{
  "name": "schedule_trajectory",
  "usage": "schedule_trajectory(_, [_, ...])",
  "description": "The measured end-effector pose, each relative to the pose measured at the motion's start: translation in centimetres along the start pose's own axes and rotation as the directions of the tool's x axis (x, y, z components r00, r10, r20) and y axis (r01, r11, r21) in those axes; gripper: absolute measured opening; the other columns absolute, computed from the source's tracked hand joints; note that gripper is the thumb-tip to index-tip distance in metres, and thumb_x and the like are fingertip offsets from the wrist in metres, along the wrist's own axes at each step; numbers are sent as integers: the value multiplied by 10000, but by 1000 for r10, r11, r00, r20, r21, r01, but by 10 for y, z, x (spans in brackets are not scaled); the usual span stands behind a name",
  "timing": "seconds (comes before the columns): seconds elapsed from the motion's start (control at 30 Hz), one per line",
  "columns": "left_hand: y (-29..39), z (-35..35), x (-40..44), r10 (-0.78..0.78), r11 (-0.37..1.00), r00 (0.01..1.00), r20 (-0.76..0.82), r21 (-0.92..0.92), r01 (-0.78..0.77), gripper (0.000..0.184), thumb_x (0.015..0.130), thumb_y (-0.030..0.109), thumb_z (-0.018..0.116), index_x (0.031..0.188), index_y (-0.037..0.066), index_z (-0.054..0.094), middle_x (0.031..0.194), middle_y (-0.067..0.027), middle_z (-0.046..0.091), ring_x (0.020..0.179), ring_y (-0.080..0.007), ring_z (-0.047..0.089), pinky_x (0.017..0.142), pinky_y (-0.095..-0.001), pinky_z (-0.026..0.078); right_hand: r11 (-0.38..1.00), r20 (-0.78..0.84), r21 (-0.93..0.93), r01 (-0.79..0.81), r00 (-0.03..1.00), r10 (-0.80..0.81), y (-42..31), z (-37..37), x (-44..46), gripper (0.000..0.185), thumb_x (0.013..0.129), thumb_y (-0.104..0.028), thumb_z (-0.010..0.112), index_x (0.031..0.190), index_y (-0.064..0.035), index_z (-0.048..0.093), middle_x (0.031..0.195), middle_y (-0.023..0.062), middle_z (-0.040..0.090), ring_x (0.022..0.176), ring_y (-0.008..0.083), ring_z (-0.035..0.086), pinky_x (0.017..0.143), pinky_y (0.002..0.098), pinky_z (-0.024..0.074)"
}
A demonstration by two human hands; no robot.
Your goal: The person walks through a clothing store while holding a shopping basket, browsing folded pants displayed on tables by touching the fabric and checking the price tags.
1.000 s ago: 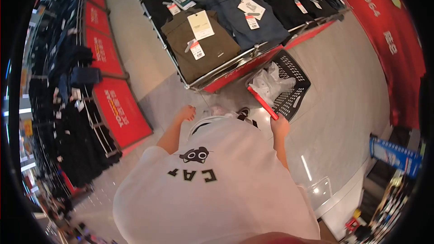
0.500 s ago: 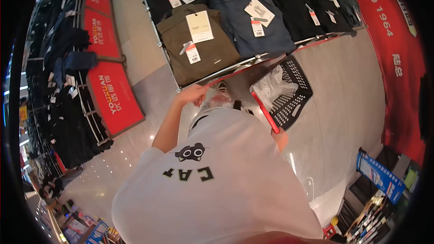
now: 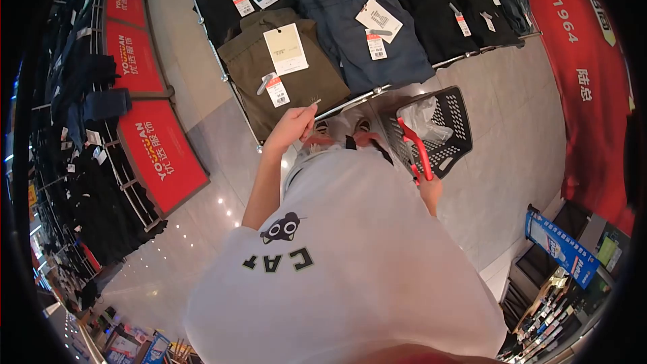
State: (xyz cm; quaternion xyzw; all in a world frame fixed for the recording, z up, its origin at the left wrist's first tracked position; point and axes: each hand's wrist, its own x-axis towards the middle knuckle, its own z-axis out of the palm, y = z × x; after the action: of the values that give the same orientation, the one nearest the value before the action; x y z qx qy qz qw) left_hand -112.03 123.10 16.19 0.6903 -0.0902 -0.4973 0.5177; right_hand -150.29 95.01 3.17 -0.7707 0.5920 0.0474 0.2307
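Observation:
My right hand (image 3: 431, 192) grips the red handle of a black shopping basket (image 3: 459, 118). The basket hangs low at my right side, and a crumpled clear plastic bag (image 3: 431, 125) lies inside it. My left hand (image 3: 294, 127) is closed at the front edge of the clothes rack, by the lower corner of folded brown trousers (image 3: 296, 84). Its fingers are curled, and I cannot make out what, if anything, they pinch. Paper tags (image 3: 286, 49) lie on the brown trousers. Folded dark blue trousers (image 3: 377, 34), also tagged, lie just right of them.
Several folded black garments (image 3: 438, 20) fill the rest of the metal-railed rack (image 3: 381, 89). On the left, hanging clothes (image 3: 87, 195) stand behind red signs (image 3: 162, 155). A red banner (image 3: 573, 81) runs along the right. Shiny floor tiles (image 3: 512, 148) show around my feet.
My left hand has lifted slightly and moved right along the rack edge. The basket and my right hand have shifted a little right. The view has moved slightly.

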Motion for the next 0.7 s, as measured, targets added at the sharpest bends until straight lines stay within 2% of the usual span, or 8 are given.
schedule_trajectory(0.07, [-1,4,1,-6,998,992,-125,-58,-1,506,1025,400,478,640,72,495,541,9,468,501,-79,449,486,-254,376,985,68,161,-61,996,51,13,-11,16,277,808,-301,706,905,-43,735,745,170,696,726,326,697,672,416,516])
schedule_trajectory(0.17, [-11,9,17,132,988,955,-267,117,-104,479,1023,378,497,674,51,521,554,9,475,513,-73,448,489,-253,373,993,101,114,-40,994,29,42,-27,42,280,805,-283,699,954,-47,726,768,145,706,719,278,695,658,397,508])
schedule_trajectory(0.27, [12,22,27,244,969,876,-416,62,-241,440,1023,347,511,716,33,548,573,4,491,521,-75,460,497,-251,378,993,202,118,-8,979,-16,49,-44,72,302,814,-295,688,942,-23,701,769,145,702,717,259,691,647,393,501])
schedule_trajectory(0.33, [25,30,37,288,948,849,-443,8,-318,415,1024,330,513,740,32,562,583,5,498,530,-71,465,508,-245,382,990,362,121,-67,932,19,30,-70,87,342,836,-328,669,930,1,682,759,153,693,714,240,689,636,380,498])
schedule_trajectory(0.37, [28,37,42,296,935,814,-500,-24,-354,408,1023,318,517,740,28,567,586,4,506,538,-66,471,520,-242,391,997,560,-45,-55,826,71,28,-74,107,388,862,-354,641,973,17,668,780,150,695,746,231,697,654,372,511])
schedule_trajectory(0.53, [11,70,44,230,959,822,-521,-24,-283,387,1019,308,524,765,23,583,621,0,541,549,-71,497,535,-247,414,972,611,-128,199,788,-81,-43,-109,150,419,920,-372,595,1043,24,654,813,177,697,837,274,708,756,379,532])
schedule_trajectory(0.63, [5,87,25,164,978,851,-499,-30,-206,364,1018,289,529,788,17,603,636,0,548,569,-70,500,560,-245,435,912,522,-2,410,778,-349,-96,-95,185,454,938,-413,583,1069,18,643,940,219,692,961,326,675,840,398,495])
schedule_trajectory(0.7, [-1,86,14,126,977,834,-537,-79,-199,360,1020,290,532,793,23,614,650,3,559,589,-64,509,571,-237,436,865,517,156,476,707,-482,-152,-101,181,376,976,-334,557,1106,13,625,973,177,691,951,274,663,843,361,489])
